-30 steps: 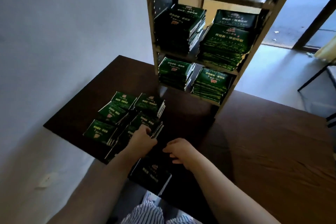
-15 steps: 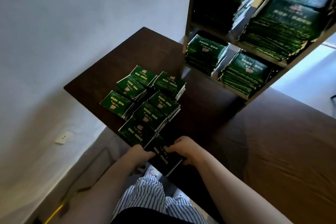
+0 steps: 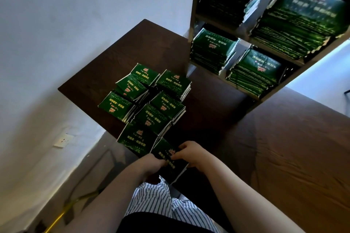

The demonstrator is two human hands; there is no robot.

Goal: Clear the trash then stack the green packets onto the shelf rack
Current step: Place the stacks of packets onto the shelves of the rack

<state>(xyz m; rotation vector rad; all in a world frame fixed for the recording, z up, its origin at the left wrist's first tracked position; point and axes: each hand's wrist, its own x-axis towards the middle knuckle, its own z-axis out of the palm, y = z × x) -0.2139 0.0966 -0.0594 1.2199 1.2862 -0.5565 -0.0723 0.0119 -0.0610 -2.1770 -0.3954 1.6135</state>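
— Fingers [image 3: 177, 155] of both our hands curl round one stack [image 3: 164, 148] of green packets: our left hand [image 3: 151, 163] grips its left edge, our right hand [image 3: 192, 154] its right edge.
— Where do we see the other packets?
— Loose piles [image 3: 151, 100] lie on the table [image 3: 132, 47] just beyond our fingers, and more fill the rack [image 3: 192, 24] farther off, to the right.
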